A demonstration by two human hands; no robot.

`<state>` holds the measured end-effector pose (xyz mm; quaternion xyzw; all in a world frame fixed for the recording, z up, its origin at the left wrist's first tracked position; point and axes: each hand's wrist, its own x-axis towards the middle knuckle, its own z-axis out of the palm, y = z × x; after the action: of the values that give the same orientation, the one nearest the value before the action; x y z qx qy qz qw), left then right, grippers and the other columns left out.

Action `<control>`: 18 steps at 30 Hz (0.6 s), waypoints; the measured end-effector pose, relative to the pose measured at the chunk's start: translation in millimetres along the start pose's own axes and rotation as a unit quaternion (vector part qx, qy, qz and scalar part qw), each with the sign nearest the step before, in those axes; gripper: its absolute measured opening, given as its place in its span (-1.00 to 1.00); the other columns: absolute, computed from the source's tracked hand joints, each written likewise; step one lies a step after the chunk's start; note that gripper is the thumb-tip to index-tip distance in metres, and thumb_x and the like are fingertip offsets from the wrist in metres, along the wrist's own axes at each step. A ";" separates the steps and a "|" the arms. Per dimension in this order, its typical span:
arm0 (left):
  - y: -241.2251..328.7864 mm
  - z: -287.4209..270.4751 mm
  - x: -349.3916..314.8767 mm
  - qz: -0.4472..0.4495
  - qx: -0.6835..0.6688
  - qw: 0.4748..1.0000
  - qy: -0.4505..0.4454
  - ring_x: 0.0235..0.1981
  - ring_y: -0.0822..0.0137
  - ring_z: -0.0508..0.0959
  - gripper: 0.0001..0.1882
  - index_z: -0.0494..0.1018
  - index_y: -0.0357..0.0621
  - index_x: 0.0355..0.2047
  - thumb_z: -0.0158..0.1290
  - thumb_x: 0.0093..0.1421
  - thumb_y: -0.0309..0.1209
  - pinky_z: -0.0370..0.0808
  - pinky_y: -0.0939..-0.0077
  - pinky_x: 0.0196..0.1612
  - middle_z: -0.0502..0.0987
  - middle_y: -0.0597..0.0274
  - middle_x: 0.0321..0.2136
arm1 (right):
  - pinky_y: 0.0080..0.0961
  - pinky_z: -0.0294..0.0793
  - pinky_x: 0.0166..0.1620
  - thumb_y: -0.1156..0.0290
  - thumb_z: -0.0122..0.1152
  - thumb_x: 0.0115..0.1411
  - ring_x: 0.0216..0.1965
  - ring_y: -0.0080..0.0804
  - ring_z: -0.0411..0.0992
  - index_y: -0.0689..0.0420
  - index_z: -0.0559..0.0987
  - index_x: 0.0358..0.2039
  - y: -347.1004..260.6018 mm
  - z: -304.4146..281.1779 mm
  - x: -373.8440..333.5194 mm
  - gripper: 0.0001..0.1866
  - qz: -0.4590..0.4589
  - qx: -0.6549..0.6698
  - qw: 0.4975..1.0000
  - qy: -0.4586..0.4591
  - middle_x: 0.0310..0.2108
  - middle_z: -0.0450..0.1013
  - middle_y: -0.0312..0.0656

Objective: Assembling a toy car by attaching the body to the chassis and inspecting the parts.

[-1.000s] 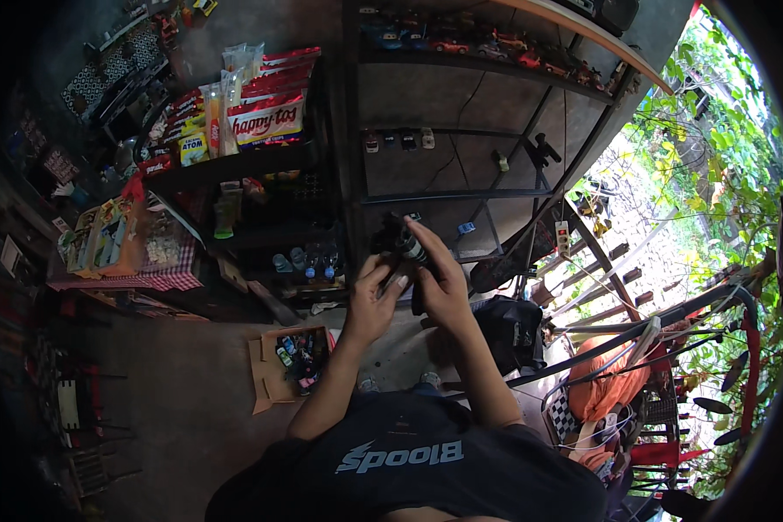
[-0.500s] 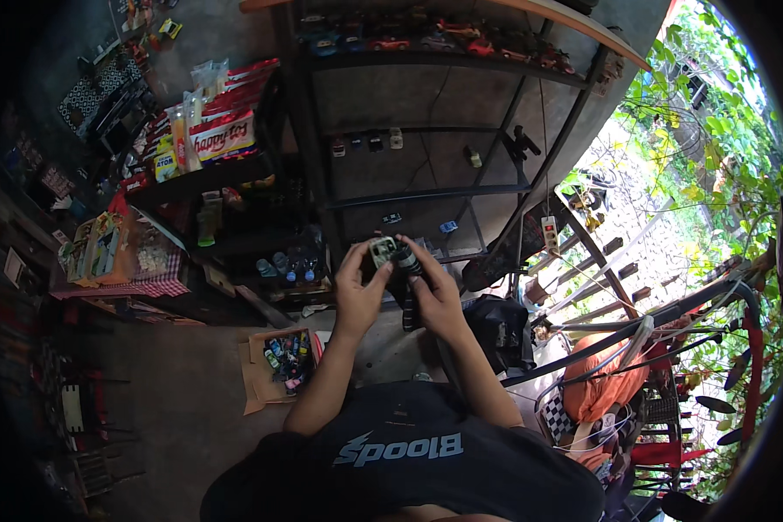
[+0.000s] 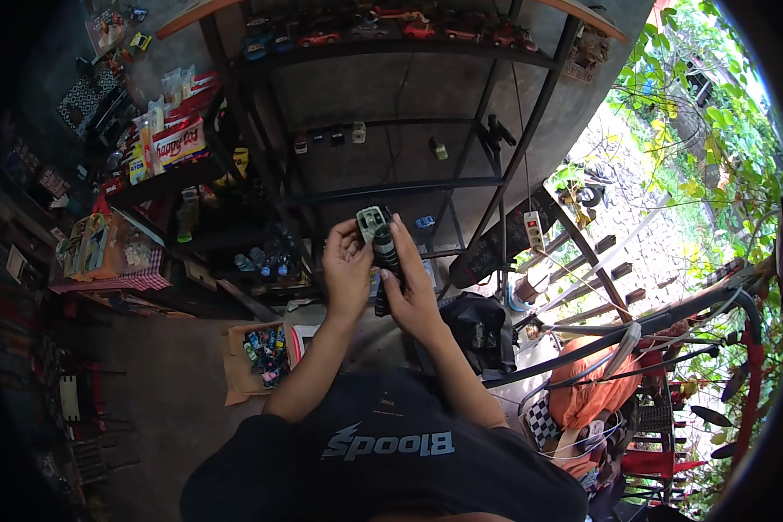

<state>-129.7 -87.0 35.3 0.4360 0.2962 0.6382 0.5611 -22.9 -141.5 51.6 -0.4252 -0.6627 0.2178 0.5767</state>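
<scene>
A black metal rack is holding a row of toy cars on its upper shelf, while smaller miniature cars are sitting lower down. A dark stand is carrying snack bags. An open cardboard box is resting on the grey floor.

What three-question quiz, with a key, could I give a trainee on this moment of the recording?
1. Multiple choice: where is the cardboard box of small toys?
A) on the top shelf
B) on the floor
C) on the checked cloth
2. True or false: in the picture, the power strip is right of the right hand.
3. Open: what is between the left hand and the right hand?

Key:
1. B
2. True
3. A pale green toy and a dark, banded object
</scene>
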 end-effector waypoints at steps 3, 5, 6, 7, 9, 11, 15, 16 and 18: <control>-4.9 23.3 -9.3 -0.020 0.001 0.999 -0.034 -0.01 0.40 0.49 -0.65 0.34 -0.37 0.05 0.00 0.24 -0.69 0.44 0.59 0.06 0.48 0.12 -0.05 | -0.29 -0.10 0.39 0.77 -0.11 0.09 0.42 -0.07 -0.04 0.24 0.08 0.36 9.1 -16.4 1.0 -0.24 0.017 0.027 0.999 0.026 0.38 0.00 0.08; -10.5 35.6 -15.0 -0.045 0.007 0.998 -0.040 0.00 0.40 0.49 -0.56 0.30 -0.40 0.14 0.00 0.24 -0.70 0.44 0.60 0.05 0.47 0.13 -0.05 | -0.29 -0.09 0.39 0.79 -0.14 0.09 0.42 -0.05 -0.05 0.22 0.06 0.37 13.7 -27.8 5.8 -0.22 0.027 0.036 0.998 0.040 0.39 -0.02 0.07; -13.8 40.6 -16.5 -0.050 0.006 0.997 -0.051 0.01 0.40 0.48 -0.52 0.27 -0.39 0.18 0.00 0.24 -0.70 0.43 0.61 0.04 0.47 0.14 -0.05 | -0.29 -0.09 0.39 0.78 -0.17 0.09 0.42 -0.06 -0.04 0.23 0.07 0.37 17.3 -35.2 8.1 -0.24 0.020 0.039 0.998 0.039 0.39 -0.01 0.07; -17.0 45.0 -16.2 -0.054 0.005 0.997 -0.061 0.02 0.41 0.47 -0.48 0.24 -0.38 0.22 0.01 0.24 -0.70 0.43 0.62 0.04 0.46 0.15 -0.05 | -0.29 -0.10 0.40 0.78 -0.19 0.10 0.42 -0.07 -0.04 0.23 0.07 0.36 21.3 -42.3 10.7 -0.25 0.012 0.043 0.998 0.037 0.38 0.00 0.07; -16.7 46.5 -16.0 -0.040 0.077 0.993 -0.084 0.01 0.41 0.47 -0.48 0.27 -0.36 0.21 0.02 0.22 -0.70 0.42 0.63 0.04 0.46 0.16 -0.07 | -0.30 -0.08 0.39 0.77 -0.21 0.09 0.41 -0.08 0.00 0.24 0.11 0.35 26.6 -54.5 13.3 -0.27 0.004 0.054 0.998 0.034 0.37 0.05 0.07; -14.7 45.1 -15.6 -0.016 0.215 0.967 -0.138 -0.02 0.43 0.47 -0.47 0.34 -0.32 0.18 0.04 0.17 -0.72 0.39 0.64 0.03 0.46 0.19 -0.11 | -0.30 -0.06 0.39 0.78 -0.20 0.07 0.39 -0.10 0.04 0.26 0.16 0.33 34.9 -69.6 14.7 -0.28 0.038 0.118 0.992 0.010 0.34 0.11 0.06; -15.7 31.5 -17.1 0.009 0.306 0.940 -0.154 -0.08 0.48 0.44 -0.49 0.40 -0.37 0.10 0.11 0.09 -0.73 0.38 0.66 0.02 0.44 0.22 -0.10 | -0.28 0.05 0.35 0.81 -0.18 0.03 0.32 -0.08 0.17 0.20 0.35 0.21 40.2 -90.8 19.5 -0.33 -0.002 0.037 0.992 -0.119 0.27 0.23 0.01; -12.1 34.2 -20.7 0.005 0.303 0.947 -0.102 -0.10 0.49 0.46 -0.46 0.40 -0.35 0.09 0.13 0.05 -0.77 0.41 0.63 0.02 0.46 0.21 -0.10 | -0.27 0.08 0.33 0.83 -0.17 0.01 0.30 -0.05 0.20 0.18 0.40 0.16 39.6 -92.2 18.9 -0.35 0.000 0.042 0.992 -0.121 0.24 0.25 0.01; -11.5 33.7 -23.6 -0.026 0.253 0.965 -0.056 -0.10 0.45 0.48 -0.47 0.40 -0.34 0.07 0.14 0.04 -0.77 0.42 0.60 0.02 0.48 0.20 -0.15 | -0.27 0.09 0.33 0.83 -0.16 0.01 0.30 -0.05 0.19 0.18 0.40 0.17 40.8 -97.8 18.0 -0.34 0.002 0.046 0.988 -0.147 0.24 0.25 0.02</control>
<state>-94.7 -111.5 35.0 0.5912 0.4274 0.5023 0.4643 83.2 -124.4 53.6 -0.3630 -0.7288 0.3090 0.4915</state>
